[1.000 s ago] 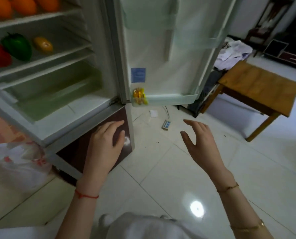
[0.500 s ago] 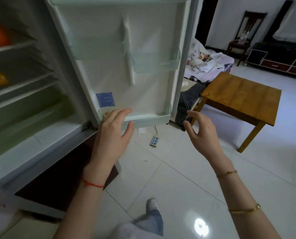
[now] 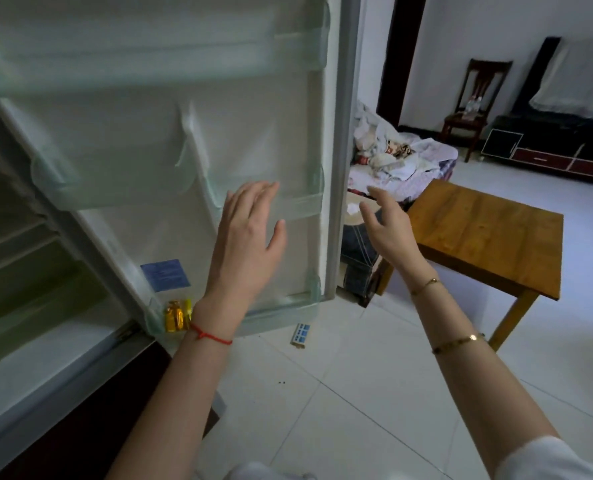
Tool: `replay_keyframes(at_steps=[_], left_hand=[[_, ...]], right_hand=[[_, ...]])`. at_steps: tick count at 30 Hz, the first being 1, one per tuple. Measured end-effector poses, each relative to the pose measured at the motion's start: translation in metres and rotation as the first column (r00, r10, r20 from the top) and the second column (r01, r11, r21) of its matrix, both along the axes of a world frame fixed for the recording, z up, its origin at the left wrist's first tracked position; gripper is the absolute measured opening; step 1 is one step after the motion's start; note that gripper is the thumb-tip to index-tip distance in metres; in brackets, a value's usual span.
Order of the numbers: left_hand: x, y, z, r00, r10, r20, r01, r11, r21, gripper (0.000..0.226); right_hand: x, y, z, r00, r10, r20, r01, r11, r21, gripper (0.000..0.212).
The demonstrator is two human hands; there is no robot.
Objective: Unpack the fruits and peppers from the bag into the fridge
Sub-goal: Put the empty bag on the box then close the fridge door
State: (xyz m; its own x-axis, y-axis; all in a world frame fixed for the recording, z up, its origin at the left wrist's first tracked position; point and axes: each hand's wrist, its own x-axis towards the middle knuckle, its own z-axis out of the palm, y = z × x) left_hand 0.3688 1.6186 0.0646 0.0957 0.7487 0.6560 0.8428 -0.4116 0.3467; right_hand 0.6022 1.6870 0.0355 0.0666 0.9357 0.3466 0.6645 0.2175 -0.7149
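Fingers (image 3: 253, 199) of both hands spread, empty; fridge door (image 3: 184, 150) open.

Both arms outstretched, left grip (image 3: 248, 233) and right grip (image 3: 388, 225) empty, fingers loosely spread.

White fridge door (image 3: 260, 140), brown wooden table (image 3: 489, 233).

hands 2 (image 3: 245, 237) | fridge door 1 (image 3: 149, 133) | table 1 (image 3: 489, 233) | chair 1 (image 3: 475, 98) | power strip 1 (image 3: 300, 333)
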Motion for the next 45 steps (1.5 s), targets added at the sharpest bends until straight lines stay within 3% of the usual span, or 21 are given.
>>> replay_keyframes(at_steps=[11, 16, 20, 25, 29, 33, 38, 45], left_hand=[[0.030, 0.039, -0.015, 0.988, 0.144, -0.051, -0.150, 0.978, -0.144, 0.037], [0.043, 0.033, -0.016, 0.971, 0.237, -0.036, -0.240, 0.958, -0.156, 0.037], [0.057, 0.018, -0.020, 0.951, 0.305, -0.042, -0.308, 0.938, -0.160, 0.044], [0.102, -0.020, -0.024, 0.937, 0.347, 0.041, -0.343, 0.935, -0.091, 0.048], [0.145, -0.054, -0.029, 0.921, 0.381, 0.082, -0.377, 0.924, -0.055, 0.043], [0.172, -0.082, -0.033, 0.905, 0.412, 0.106, -0.409, 0.911, -0.049, 0.043], [0.186, -0.110, -0.042, 0.887, 0.441, 0.135, -0.432, 0.897, -0.094, 0.043], [0.188, -0.148, -0.050, 0.846, 0.494, 0.202, -0.472, 0.869, -0.146, 0.047]], right_hand=[[0.004, 0.102, 0.004, 0.956, 0.190, -0.225, -0.221, 0.967, -0.123, 0.066], [0.006, 0.103, 0.003, 0.929, 0.262, -0.261, -0.297, 0.949, -0.103, 0.058], [0.017, 0.093, 0.004, 0.896, 0.335, -0.292, -0.359, 0.933, -0.031, 0.038], [0.036, 0.060, -0.001, 0.839, 0.448, -0.309, -0.454, 0.889, 0.058, 0.039], [0.052, 0.029, -0.005, 0.815, 0.519, -0.259, -0.509, 0.854, 0.110, 0.026], [0.064, -0.005, -0.015, 0.817, 0.553, -0.161, -0.538, 0.833, 0.132, 0.044], [0.069, -0.040, -0.018, 0.787, 0.614, -0.066, -0.595, 0.782, 0.186, 0.037], [0.047, -0.083, -0.006, 0.585, 0.811, -0.002, -0.764, 0.552, 0.335, 0.048]])
